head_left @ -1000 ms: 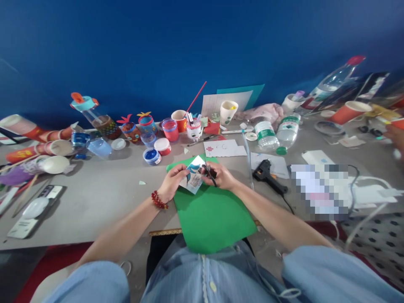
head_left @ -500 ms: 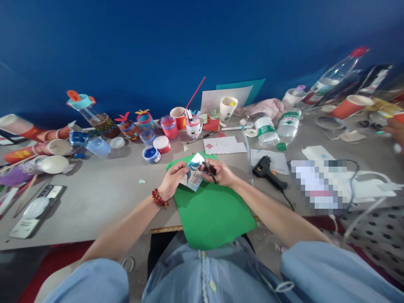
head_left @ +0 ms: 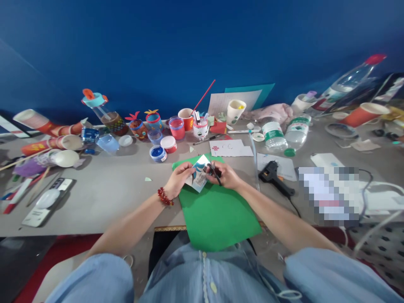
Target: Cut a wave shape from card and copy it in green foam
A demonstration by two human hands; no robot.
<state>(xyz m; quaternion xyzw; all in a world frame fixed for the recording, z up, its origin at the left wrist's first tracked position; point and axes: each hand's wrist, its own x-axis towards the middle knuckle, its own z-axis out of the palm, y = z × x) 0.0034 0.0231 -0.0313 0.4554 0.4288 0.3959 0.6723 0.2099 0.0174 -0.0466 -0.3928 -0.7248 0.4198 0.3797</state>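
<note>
My left hand (head_left: 179,179), with a red bead bracelet at the wrist, pinches the left side of a small white and blue printed card (head_left: 199,176). At the card's right edge my right hand (head_left: 226,174) is closed around dark scissors (head_left: 216,172), whose tips point down and toward me. Both hands are over the upper part of a green sheet (head_left: 219,214), which hangs past the table's front edge. The right fingertips are close to the card, and whether they touch it is hard to tell.
Paint jars (head_left: 158,154), decorated cups and a pen cup (head_left: 200,127) line the back. A black glue gun (head_left: 276,179), plastic bottles (head_left: 274,135) and a blurred-out device (head_left: 328,195) lie right. Paper cups and a white-black case (head_left: 49,202) are left.
The whole view has shifted, so the table items appear farther right. My right hand and the scissors have turned slightly at the card's edge. In the latest view, the other person's hand at far right is gone.
</note>
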